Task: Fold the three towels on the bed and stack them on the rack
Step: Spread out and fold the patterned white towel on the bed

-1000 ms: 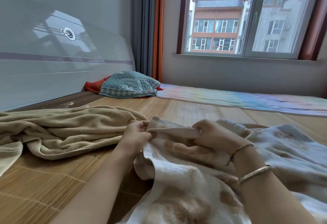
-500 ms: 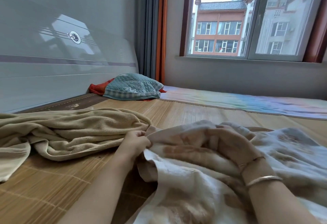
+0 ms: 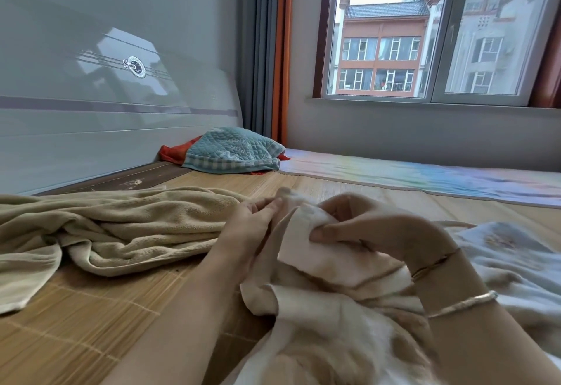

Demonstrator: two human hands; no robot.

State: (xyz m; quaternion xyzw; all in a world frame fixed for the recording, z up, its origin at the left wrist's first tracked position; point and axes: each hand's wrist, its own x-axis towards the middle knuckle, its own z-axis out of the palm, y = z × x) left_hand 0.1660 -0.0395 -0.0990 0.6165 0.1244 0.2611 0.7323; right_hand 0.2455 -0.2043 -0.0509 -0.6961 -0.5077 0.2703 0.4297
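Head view of a bed covered by a tan woven bamboo mat (image 3: 91,318); right hand (image 3: 385,229), thumb and fingers (image 3: 326,234) closed, pinching a raised fold of the white towel with faded brown print (image 3: 328,302), which lies crumpled at lower right on the mat; left hand (image 3: 252,226) laid flat against the same fold, fingers extended rather than curled, a blurred towel corner at their tips; a beige terry towel (image 3: 127,229) bunched on the mat at left, just beside the left hand; a teal quilted pillow (image 3: 233,149) near the glossy grey headboard (image 3: 91,96); two bracelets on the right wrist.
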